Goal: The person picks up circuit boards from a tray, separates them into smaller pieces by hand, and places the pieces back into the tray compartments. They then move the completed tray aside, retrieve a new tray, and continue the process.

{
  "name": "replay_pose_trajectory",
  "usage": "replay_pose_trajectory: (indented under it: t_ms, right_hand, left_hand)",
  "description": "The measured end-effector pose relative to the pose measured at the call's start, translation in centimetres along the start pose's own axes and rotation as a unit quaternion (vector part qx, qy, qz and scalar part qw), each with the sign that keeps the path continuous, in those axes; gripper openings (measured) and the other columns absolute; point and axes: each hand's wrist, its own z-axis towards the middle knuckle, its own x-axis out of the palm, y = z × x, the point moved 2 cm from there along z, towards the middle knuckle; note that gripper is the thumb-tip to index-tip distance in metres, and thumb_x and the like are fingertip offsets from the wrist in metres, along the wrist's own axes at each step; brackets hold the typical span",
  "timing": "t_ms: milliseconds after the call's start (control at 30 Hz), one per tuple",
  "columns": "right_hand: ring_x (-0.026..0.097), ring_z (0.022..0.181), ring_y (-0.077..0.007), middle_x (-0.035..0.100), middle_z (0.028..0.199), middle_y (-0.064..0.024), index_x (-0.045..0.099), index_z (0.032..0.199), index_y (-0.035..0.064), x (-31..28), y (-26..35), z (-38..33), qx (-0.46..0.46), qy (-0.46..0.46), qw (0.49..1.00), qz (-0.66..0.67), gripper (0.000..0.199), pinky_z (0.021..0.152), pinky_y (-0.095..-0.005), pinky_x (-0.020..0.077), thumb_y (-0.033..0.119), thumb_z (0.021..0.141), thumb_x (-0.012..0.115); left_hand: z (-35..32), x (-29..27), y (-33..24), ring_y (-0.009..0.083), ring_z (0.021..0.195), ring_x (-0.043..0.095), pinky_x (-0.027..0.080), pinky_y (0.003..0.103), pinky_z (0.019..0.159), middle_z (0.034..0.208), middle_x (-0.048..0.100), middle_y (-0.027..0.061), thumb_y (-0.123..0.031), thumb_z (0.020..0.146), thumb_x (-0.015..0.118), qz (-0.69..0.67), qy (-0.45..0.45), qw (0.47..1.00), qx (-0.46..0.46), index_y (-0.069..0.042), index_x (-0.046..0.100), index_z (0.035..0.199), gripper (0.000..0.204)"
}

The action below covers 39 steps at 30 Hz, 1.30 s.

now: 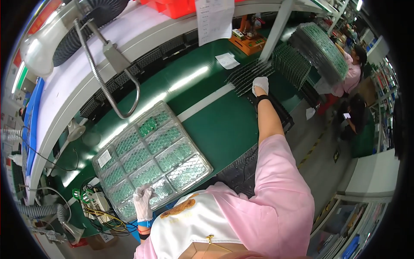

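Observation:
My left hand, in a white glove, is at the near edge of a large clear plastic tray. Its fingers are bent in over a front compartment, and whatever they pinch is too small to make out. The tray has several compartments with a green tint, and a green circuit board shows in a far one. Stretched far to the right, my gloved right hand is at a black slatted rack. The back of that hand hides its fingers, so its grip does not show.
More black racks and a stack of clear trays stand at the far right, near another person. A metal hose hangs above the green bench. Cables and a small device lie left of the tray.

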Motion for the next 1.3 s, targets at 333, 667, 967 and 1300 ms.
replay_pose_trajectory:
  t_ms: [333,667,967,1300]
  right_hand:
    - [0.064,0.063,-0.0338,0.063,0.068,-0.0201,0.064,0.063,0.0032,-3.2,-6.2,4.5,-0.433,-0.166,0.838,-0.285,0.019,0.056,-0.0448,0.0506,0.014,0.077,0.056]
    - [0.053,0.105,-0.0234,0.056,0.113,-0.0122,0.047,0.128,-0.0023,-12.7,-6.2,-30.6,-0.429,0.361,0.813,0.157,0.043,0.093,-0.0332,0.0399,0.01,0.087,0.05]
    - [0.054,0.108,-0.0199,0.057,0.117,-0.0121,0.043,0.128,-0.0043,-3.0,-2.8,-45.9,-0.486,0.599,0.629,0.093,0.048,0.095,-0.0312,0.0409,0.009,0.085,0.06]
    - [0.059,0.098,-0.0274,0.06,0.112,-0.0157,0.053,0.121,0.002,-1.2,-6.6,-45.4,-0.77,0.387,0.502,0.067,0.036,0.088,-0.0349,0.0463,0.017,0.088,0.059]
  left_hand:
    - [-0.9,-2.6,3.3,0.0138,0.075,0.061,0.051,0.026,0.067,0.088,0.064,0.0097,-0.016,0.088,0.06,0.013,0.035,0.999,-0.019,0.006,0.057,0.11,0.031]
    - [0.9,-1.5,-1.5,0.0121,0.086,0.057,0.049,0.028,0.074,0.096,0.059,0.0084,-0.033,0.089,0.061,-0.201,0.111,0.973,0.014,0.001,0.043,0.13,0.057]
    - [3.1,-1.2,-3.7,0.013,0.09,0.061,0.048,0.028,0.084,0.101,0.065,0.0064,-0.016,0.083,0.066,-0.287,0.122,0.947,0.076,0.001,0.058,0.113,0.035]
    - [2.9,-0.5,-3.5,0.0143,0.102,0.058,0.049,0.03,0.088,0.116,0.06,0.0058,-0.012,0.082,0.067,-0.443,0.261,0.858,-0.013,-0.004,0.053,0.122,0.044]
